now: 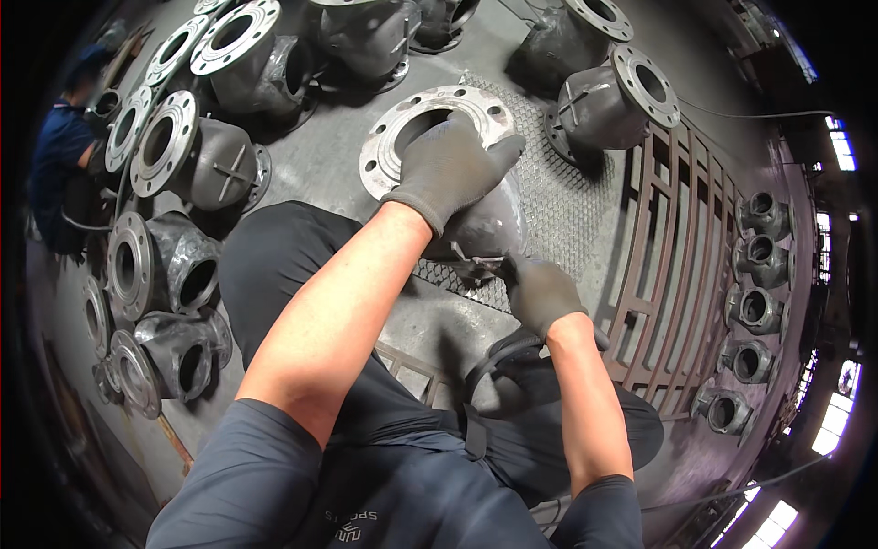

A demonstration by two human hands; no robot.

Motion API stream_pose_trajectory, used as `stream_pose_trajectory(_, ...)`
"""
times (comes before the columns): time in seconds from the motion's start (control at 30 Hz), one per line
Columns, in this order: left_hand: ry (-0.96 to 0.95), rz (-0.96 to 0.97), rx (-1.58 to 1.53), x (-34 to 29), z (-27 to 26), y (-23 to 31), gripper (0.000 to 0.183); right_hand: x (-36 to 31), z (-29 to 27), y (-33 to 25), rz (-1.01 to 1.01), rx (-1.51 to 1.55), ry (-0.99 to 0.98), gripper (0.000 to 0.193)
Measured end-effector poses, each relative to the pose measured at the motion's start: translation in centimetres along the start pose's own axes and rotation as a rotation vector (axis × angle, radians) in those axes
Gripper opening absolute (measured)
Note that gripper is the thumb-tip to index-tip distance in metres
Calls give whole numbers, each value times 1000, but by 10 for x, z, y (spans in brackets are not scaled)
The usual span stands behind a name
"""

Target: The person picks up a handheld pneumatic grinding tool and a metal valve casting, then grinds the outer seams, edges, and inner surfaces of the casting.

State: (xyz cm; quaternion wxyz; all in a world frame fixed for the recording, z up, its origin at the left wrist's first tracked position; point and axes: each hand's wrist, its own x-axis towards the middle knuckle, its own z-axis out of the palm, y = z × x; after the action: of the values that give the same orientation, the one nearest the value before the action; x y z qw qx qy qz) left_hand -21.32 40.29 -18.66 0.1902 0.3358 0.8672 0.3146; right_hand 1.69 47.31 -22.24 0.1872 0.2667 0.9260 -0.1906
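A grey cast-metal pipe fitting (483,224) with a pale, bolt-holed flange (384,137) stands in front of me on a patterned metal sheet (572,206). My left hand (450,166), in a grey glove, grips the flange by its central opening. The thumb reaches out to the right, and the other fingertips are partly hidden. At the fitting's near lower end, beside its raised ribs, is my gloved right hand (546,295). Its fingers are closed, with a small dark piece at their tips; what they hold is too unclear to name.
Several similar flanged fittings crowd the left, such as one fitting (215,165), and others stand at the back. A slatted metal rack (672,274) lies to my right, beyond it a row of smaller castings (754,309). Cables cross the floor. Another person (69,165) is at far left.
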Motion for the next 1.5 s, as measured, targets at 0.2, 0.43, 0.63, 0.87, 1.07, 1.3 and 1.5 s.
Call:
stream_pose_trajectory(0.2, -53, -27, -6, 1, -2, 1, 91, 3, 3, 10, 1, 21, 25, 19)
stream_pose_trajectory(0.43, -2, -14, 3, 1, -2, 1, 90, 0, -13, 11, -30, 40, 26, 19)
stream_pose_trajectory(0.63, -6, -15, 19, 3, -2, -3, 90, 0, -20, 13, -18, 19, 0, 20)
stream_pose_trajectory(0.87, -8, 16, 16, 4, 1, -5, 91, 3, -28, 21, -54, 53, -1, 21)
stream_pose_trajectory(1.07, -10, -49, -27, -1, -4, 1, 85, 9, -18, 9, -5, 5, -72, 22)
stream_pose_trajectory(1.3, 33, -21, -8, 1, 2, -4, 84, 10, -7, -4, 21, 26, -39, 22)
stream_pose_trajectory(1.5, 11, -24, -23, 1, 0, -1, 83, -1, -34, 41, -102, 123, -6, 19)
